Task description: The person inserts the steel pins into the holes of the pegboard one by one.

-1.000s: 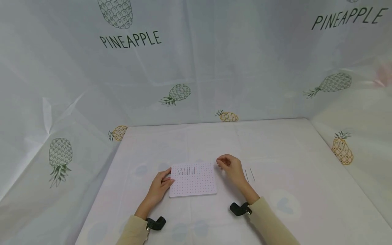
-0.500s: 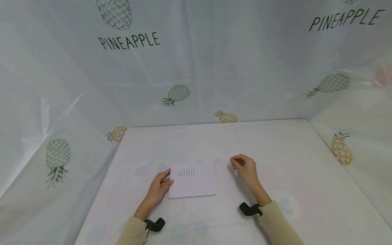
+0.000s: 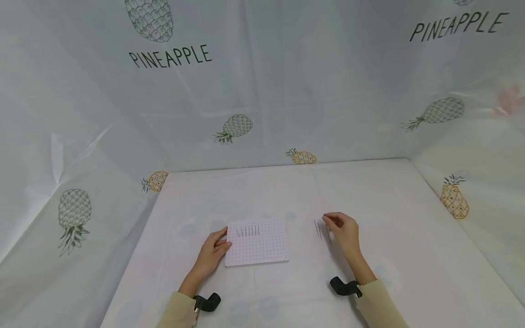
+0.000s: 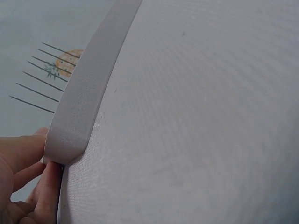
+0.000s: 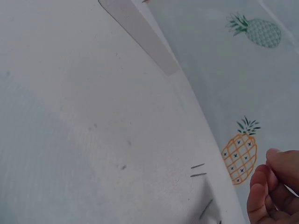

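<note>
In the head view my left hand (image 3: 211,255) grips the left edge of a white perforated pegboard (image 3: 257,250). The left wrist view shows its fingers (image 4: 23,156) and thumb pinching the corner of the board (image 4: 79,105). Several thin dark rods (image 4: 46,80) stand out of the face in a row; in the head view the leftmost leans. My right hand (image 3: 344,230) hovers over loose rods (image 3: 317,230) right of the board, fingers curved and tips drawn together. Nothing shows between those fingertips (image 5: 261,170). The loose rods (image 5: 198,171) also appear in the right wrist view.
A white cloth (image 3: 369,191) covers the table, and pineapple-printed sheets (image 3: 328,91) hang around its back and sides. Black wrist cameras (image 3: 345,287) sit on both forearms.
My right hand has moved right, away from the board's upper right corner to above the loose rods, uncovering some of them. The left hand keeps its hold on the pegboard.
</note>
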`<state>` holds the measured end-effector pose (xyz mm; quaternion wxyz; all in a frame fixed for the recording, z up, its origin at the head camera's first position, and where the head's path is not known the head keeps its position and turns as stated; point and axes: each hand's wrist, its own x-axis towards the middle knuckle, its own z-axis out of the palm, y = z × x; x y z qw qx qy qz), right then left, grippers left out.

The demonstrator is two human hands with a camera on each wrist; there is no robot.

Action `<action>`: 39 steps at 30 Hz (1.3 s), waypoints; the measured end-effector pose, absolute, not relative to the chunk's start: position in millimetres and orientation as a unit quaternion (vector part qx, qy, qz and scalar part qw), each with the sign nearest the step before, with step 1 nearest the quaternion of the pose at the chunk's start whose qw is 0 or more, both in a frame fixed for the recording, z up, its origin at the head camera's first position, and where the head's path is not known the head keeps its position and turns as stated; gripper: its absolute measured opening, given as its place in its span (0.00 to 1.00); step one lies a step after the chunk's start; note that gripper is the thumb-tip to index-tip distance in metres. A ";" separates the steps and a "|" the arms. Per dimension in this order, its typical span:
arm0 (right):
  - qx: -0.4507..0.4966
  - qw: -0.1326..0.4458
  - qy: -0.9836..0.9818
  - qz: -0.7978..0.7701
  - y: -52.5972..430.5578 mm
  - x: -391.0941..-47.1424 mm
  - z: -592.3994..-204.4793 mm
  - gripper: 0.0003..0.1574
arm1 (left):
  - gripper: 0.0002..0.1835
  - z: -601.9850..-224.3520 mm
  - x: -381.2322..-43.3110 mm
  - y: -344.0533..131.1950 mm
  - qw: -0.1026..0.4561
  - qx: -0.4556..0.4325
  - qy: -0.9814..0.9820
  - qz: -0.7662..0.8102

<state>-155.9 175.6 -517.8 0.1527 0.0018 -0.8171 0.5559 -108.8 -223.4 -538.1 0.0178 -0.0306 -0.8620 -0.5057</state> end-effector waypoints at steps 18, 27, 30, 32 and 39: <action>-0.061 0.182 -0.862 0.469 196.2 -133.4 -540.2 0.06 | 0.29 -540.4 -105.0 -223.2 0.020 -0.031 -0.865 -0.501; -0.059 0.193 -0.883 0.424 192.6 -131.8 -542.6 0.06 | 0.30 -539.0 -108.2 -223.5 0.010 -0.027 -0.861 -0.508; -0.059 0.197 -0.886 0.416 191.3 -131.1 -541.8 0.05 | 0.30 -538.6 -108.5 -223.4 0.011 -0.026 -0.860 -0.510; -0.061 0.196 -0.888 0.411 190.6 -130.3 -541.2 0.05 | 0.30 -538.2 -108.2 -222.6 0.013 -0.026 -0.858 -0.513; -0.063 0.183 -0.895 0.402 189.6 -128.9 -541.7 0.07 | 0.30 -535.6 -107.1 -222.3 0.012 -0.024 -0.859 -0.512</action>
